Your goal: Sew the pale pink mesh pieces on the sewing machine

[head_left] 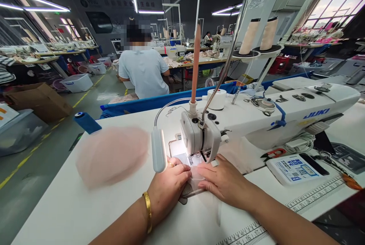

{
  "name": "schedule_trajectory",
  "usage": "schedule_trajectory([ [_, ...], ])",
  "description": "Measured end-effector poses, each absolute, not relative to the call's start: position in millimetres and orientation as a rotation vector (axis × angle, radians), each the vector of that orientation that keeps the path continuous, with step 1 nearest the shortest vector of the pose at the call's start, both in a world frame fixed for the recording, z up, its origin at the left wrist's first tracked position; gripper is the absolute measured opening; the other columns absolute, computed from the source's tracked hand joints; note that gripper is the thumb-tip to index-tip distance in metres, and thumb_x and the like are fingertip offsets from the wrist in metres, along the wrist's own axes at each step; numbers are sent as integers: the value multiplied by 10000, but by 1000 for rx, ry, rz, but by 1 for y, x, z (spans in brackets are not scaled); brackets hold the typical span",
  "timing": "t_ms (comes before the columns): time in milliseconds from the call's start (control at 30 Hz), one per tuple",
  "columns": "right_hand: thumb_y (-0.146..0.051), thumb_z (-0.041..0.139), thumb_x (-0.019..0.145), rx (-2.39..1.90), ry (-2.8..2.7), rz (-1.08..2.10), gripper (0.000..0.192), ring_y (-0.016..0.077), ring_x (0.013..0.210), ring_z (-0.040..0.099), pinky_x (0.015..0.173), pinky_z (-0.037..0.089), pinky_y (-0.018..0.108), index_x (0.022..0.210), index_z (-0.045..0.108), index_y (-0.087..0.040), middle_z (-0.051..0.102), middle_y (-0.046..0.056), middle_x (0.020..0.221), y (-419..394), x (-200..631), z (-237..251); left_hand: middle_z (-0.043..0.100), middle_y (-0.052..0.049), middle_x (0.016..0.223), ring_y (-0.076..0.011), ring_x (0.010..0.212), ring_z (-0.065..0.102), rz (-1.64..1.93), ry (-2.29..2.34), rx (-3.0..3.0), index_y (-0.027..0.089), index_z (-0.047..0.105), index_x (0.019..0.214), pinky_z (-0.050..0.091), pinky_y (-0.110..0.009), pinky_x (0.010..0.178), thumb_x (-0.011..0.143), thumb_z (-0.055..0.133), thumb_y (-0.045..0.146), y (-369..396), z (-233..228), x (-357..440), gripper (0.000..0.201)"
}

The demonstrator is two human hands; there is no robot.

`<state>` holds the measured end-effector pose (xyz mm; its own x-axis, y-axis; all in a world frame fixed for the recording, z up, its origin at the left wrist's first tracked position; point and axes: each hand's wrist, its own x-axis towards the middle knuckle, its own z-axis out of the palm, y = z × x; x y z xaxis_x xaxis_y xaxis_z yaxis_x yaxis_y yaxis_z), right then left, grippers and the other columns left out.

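Two hands are laid flat, fingers spread and nothing pinched, on a small pale fabric piece (191, 182) just in front of the sewing machine (256, 123) head near the tabletop's (71, 210) near edge: the left hand (168, 188) on its left side, the right hand (225, 180) on its right. A blurred pink fabric piece (112, 155) is seen toward the tabletop's left edge, a blue thread cone (87, 122) at its far left corner.

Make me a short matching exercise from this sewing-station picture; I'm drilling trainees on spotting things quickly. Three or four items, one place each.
Things:
1. left hand
2. right hand
3. pink fabric pile
4. thread cones

Places:
A. on the stand above the sewing machine
B. on the table, left of the lamp
C. on the fabric piece, wrist with gold bangle
D. on the fabric, right of the needle

Pairs: 1-C, 2-D, 3-B, 4-A
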<state>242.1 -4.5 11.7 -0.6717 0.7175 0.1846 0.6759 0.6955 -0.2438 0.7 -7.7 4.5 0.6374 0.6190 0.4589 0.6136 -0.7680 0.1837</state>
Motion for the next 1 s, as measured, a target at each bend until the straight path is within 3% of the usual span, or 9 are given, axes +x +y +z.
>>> schedule_trajectory([
  [200,-428,588,1035,-1165,-2612,244,258,310,1048,558,880,469,422,940,705,-219,735,82,981,-2,239,9,797,-19,1035,-219,921,648,828,1126,2861,218,739,975,448,-412,921,1024,485,114,-1,3,1,280],
  [567,-436,568,1038,-1203,-2582,166,347,341,1108,591,925,527,469,1218,722,-183,740,126,1178,2,238,5,787,-22,1071,-205,933,622,890,1148,2806,197,746,972,472,-337,834,1036,473,128,6,-4,-1,290],
  [767,-444,575,1038,-1183,-2556,115,337,327,1122,610,931,540,444,1193,752,-203,724,112,1261,3,238,3,765,-28,1095,-220,998,623,878,1180,2736,215,728,1026,469,-354,896,1031,461,139,7,-4,-2,277],
  [1000,-412,524,1061,-1046,-2491,103,336,318,1071,614,891,546,437,1192,731,-182,731,121,1221,4,242,-2,646,-87,1114,-276,979,585,527,1481,2640,212,663,1108,474,-437,884,939,586,230,0,10,1,187],
])
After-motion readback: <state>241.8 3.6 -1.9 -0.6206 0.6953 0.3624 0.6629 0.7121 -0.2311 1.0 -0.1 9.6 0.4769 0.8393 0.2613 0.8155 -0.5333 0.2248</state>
